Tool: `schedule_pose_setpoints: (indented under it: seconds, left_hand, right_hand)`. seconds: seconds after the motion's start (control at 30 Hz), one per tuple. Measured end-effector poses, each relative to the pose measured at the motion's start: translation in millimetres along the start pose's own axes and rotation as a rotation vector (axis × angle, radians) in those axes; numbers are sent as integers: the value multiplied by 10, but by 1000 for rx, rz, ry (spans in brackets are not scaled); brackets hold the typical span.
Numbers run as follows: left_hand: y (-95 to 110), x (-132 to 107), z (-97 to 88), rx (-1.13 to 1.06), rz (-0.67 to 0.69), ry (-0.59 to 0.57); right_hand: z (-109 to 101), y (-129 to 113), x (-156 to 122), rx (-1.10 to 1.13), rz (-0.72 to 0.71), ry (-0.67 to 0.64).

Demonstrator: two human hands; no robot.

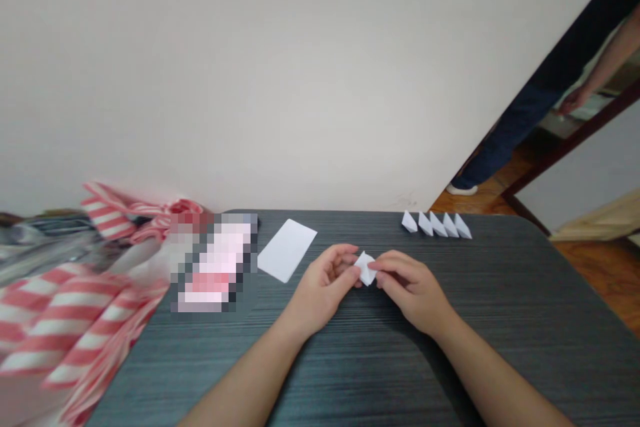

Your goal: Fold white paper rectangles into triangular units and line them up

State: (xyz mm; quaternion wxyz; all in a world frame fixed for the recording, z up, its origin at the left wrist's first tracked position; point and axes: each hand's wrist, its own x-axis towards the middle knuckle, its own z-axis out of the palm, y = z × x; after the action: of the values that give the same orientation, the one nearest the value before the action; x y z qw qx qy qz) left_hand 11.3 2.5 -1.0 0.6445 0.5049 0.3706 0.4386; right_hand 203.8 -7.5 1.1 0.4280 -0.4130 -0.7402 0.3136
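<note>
Above the middle of the dark table, a small folded white paper (367,269) is pinched between both hands. My left hand (327,287) grips its left side with thumb and fingers. My right hand (413,287) holds the right side between thumb and fingertips. To the left of my left hand lie flat white paper sheets (287,251); I cannot tell how many. Several folded white paper pieces (439,225) with pointed tips stand in a row near the table's far right edge.
A blurred-out phone-like object (217,263) rests on the table (350,373) at left. Red-and-white striped cloth (70,320) is heaped beside the table's left edge. A pale wall (300,80) rises behind. At right, a person in dark trousers (510,127) stands past the wall's edge.
</note>
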Motion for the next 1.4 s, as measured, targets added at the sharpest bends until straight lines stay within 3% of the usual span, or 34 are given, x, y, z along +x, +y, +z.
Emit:
schedule_pose_setpoints:
  seconds: [0.2,0.33,0.47,0.83,1.4]
  left_hand:
    - [-35,14,-1,90,-44,-50]
    - [-58,18,-12,137,-49,-25]
    - [-64,5,-12,204,-40,-37]
    - [-52,-27,-8,377,42,-101]
    - [-27,-35,-13,460,62,-131]
  right_hand:
    - [44,33,-16,-36,57,-30]
    - [98,62,-59,127,206,-39]
    - [97,42,-54,182,255,-35]
    - [51,-51,40,-55,181,-87]
    - [38,-83,70,-40,173,-74]
